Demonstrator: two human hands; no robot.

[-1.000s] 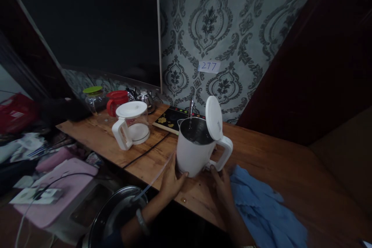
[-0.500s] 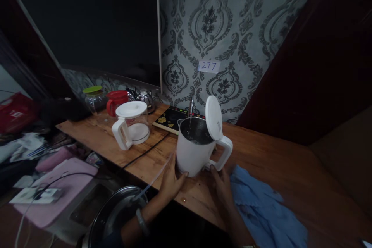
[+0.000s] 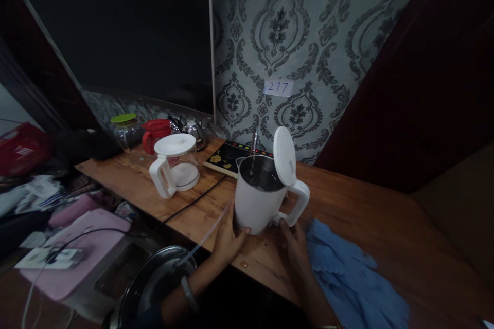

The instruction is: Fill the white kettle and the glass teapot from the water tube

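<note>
A white electric kettle [image 3: 255,205] is held between my hands at the near side of the wooden counter, tilted a little. Its round lid [image 3: 284,156] stands raised, and the dark metal inside shows. From a slim spout [image 3: 254,140] behind it, a thin stream of water falls into the kettle. My left hand [image 3: 229,239] grips the lower left side, thumb across the front. My right hand [image 3: 295,247] holds the base below the handle [image 3: 299,204], its thumb against the handle's lower end; the other fingers are partly hidden.
A blue cloth [image 3: 347,272] lies right of my right hand. A black panel with gold flowers [image 3: 227,157] sits behind the kettle. Left are a glass pot with white lid [image 3: 175,145] and a red jug [image 3: 156,128]. A clear tube [image 3: 203,240] runs into a metal bucket [image 3: 133,280].
My hands and the kettle stay in the same place. The water stream and the surface inside the kettle look slightly different.
</note>
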